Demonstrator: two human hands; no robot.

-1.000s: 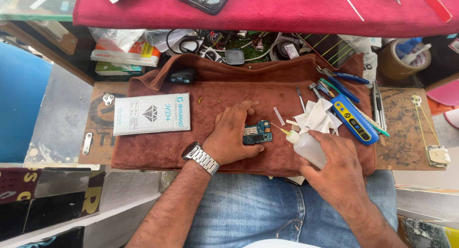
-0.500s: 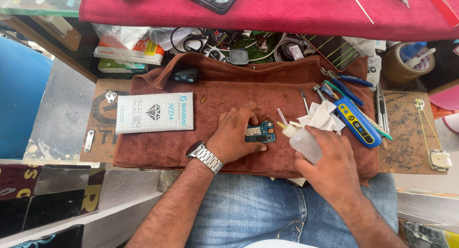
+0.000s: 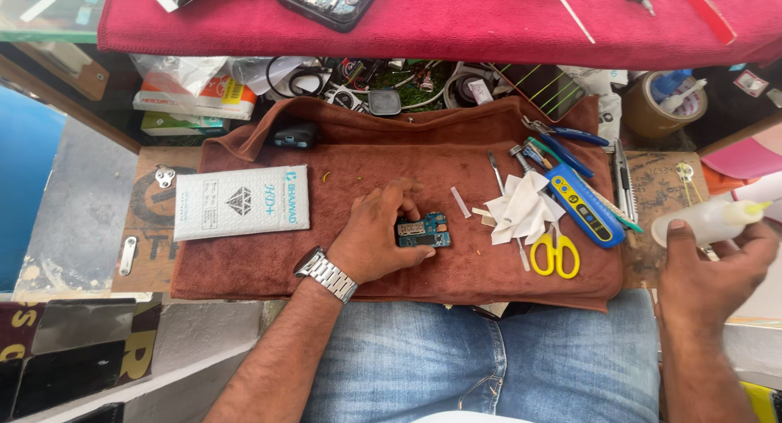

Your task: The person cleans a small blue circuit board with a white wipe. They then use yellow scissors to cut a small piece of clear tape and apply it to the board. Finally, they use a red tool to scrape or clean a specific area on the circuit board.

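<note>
Left hand [image 3: 376, 242] pinching blue circuit board [image 3: 423, 230] flat on brown cloth [image 3: 269, 260]; right hand [image 3: 710, 270] curled around squeeze bottle [image 3: 710, 218]. Best kept pinned, nozzle tilted gently.

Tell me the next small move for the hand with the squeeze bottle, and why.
Probably set the squeeze bottle down at the right: the right hand holds it well off the brown cloth, while the left hand pins the small circuit board alone.

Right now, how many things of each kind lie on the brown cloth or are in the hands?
Circuit board, under left hand: 1
Squeeze bottle, in right hand: 1
Yellow scissors: 1
Blue pliers: 1
White flat packet: 1
Blue-yellow tool: 1
Total: 6
</note>
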